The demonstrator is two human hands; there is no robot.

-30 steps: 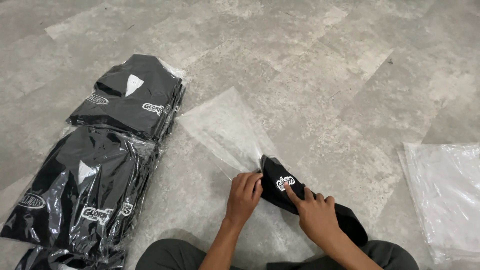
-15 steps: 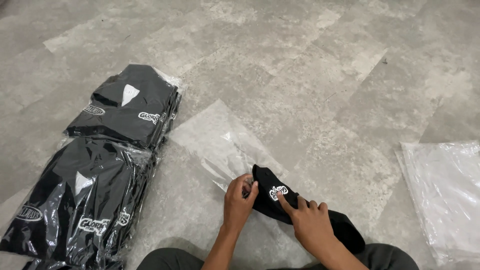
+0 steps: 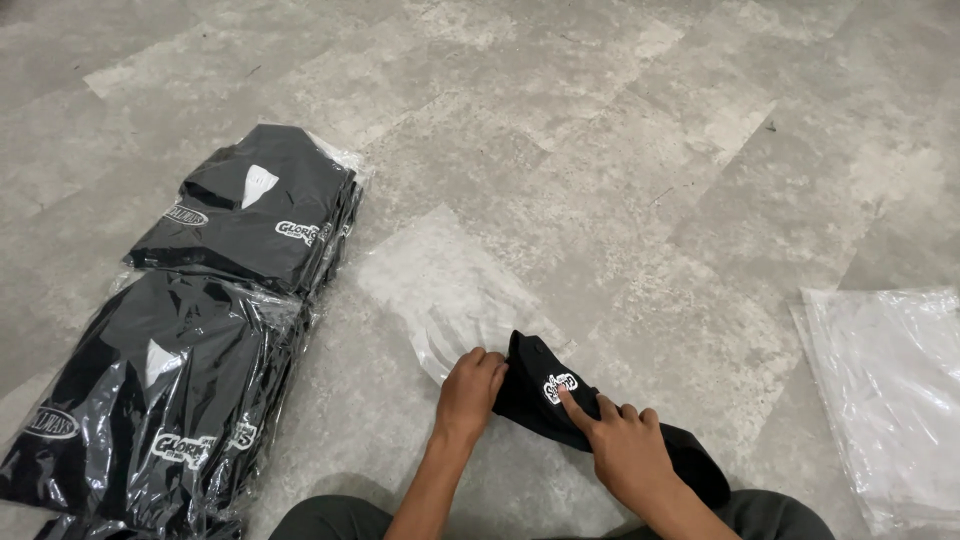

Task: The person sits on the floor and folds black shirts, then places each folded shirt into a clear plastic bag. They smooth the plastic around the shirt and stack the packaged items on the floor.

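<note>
1. Since the earlier frame, both hands and the folded black garment (image 3: 560, 400) have shifted a little toward 6 o'clock on the floor, closer to the person's knees; the two stacks at 9 o'clock look unchanged.
2. I judge the garment soft, light and limp; it will sag if lifted by one corner, so the folded edge is the better place to hold.
3. The clear plastic bag (image 3: 445, 290) lies flat at 11 o'clock from the garment, touching its end. It seems thin and slippery.
4. The left hand (image 3: 468, 392) is closed on the garment's end, fingers curled over it.
5. The right hand (image 3: 625, 455) is loosely spread, forefinger pressing beside the white print, gripping nothing.
6. Bagged black garments (image 3: 250, 210) lie well apart; loose plastic sheets (image 3: 890, 390) at 3 o'clock.
</note>
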